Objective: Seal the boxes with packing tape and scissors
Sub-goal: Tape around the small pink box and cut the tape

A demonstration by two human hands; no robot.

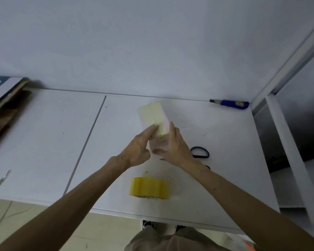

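A small pale box [153, 117] with yellow tape over its top stands on the white table [43, 142]. My left hand [140, 145] lies on the box's near left side, straight fingers pressing the tape at the top edge. My right hand [174, 144] holds the box's right side, fingers up along it and thumb against the front. A yellow roll of packing tape [149, 187] lies on the table nearer to me. Scissors with dark blue handles [200, 152] lie just right of my right wrist, partly hidden by it.
A blue utility knife [230, 104] lies at the back right by the wall. Flattened cardboard [5, 109] leans at the far left. A white shelf frame [288, 151] stands to the right of the table. A small scrap [4, 178] lies near the left front edge.
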